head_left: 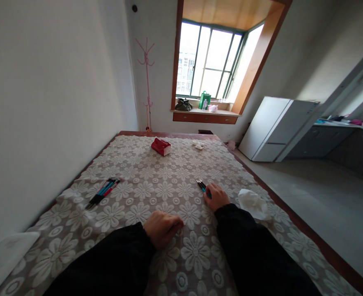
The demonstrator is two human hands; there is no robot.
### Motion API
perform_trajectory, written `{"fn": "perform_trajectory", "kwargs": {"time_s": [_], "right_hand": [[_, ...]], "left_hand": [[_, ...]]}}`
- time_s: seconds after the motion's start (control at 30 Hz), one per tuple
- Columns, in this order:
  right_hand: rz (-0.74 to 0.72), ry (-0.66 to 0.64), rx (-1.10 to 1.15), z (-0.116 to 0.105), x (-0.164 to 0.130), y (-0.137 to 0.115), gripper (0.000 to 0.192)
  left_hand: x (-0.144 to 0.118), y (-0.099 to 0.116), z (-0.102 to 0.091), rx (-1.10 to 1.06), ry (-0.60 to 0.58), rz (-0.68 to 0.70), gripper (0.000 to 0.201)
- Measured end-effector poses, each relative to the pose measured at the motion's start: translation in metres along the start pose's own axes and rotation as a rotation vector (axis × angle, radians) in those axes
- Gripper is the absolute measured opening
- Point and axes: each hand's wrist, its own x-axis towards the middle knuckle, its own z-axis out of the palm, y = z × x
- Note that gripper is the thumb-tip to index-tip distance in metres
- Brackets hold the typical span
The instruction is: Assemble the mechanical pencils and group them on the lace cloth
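My right hand rests on a flower-patterned lace cloth and closes over a few pens with black tips and teal barrels that stick out beyond the fingers. My left hand lies knuckles-up on the cloth with its fingers curled under and nothing visible in it. Both arms wear black sleeves. A second bunch of pens, blue, red and black, lies loose on the cloth to the left, apart from both hands.
A crumpled white tissue lies right of my right hand. A red tissue pack and small white scrap sit at the far end. White wall at left, pink coat stand, window sill with bags, white cabinet at right.
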Motion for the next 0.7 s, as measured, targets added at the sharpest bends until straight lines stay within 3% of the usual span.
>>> {"fn": "perform_trajectory", "kwargs": {"time_s": [0.2,0.33,0.53,0.7], "right_hand": [[0.207,0.109,-0.078,0.005,0.006,0.035,0.005],[0.163,0.103,-0.044,0.009,0.004,0.042,0.004],[0.074,0.07,0.06,0.008,-0.001,0.042,0.02],[-0.031,-0.042,0.153,-0.005,-0.002,0.048,0.034]], "left_hand": [[0.0,0.001,-0.001,0.005,0.001,-0.002,0.032],[0.0,0.0,0.001,0.012,0.012,-0.003,0.031],[0.001,-0.001,0.001,0.002,0.004,0.0,0.03],[0.001,0.0,0.001,0.005,0.006,0.004,0.031]]}}
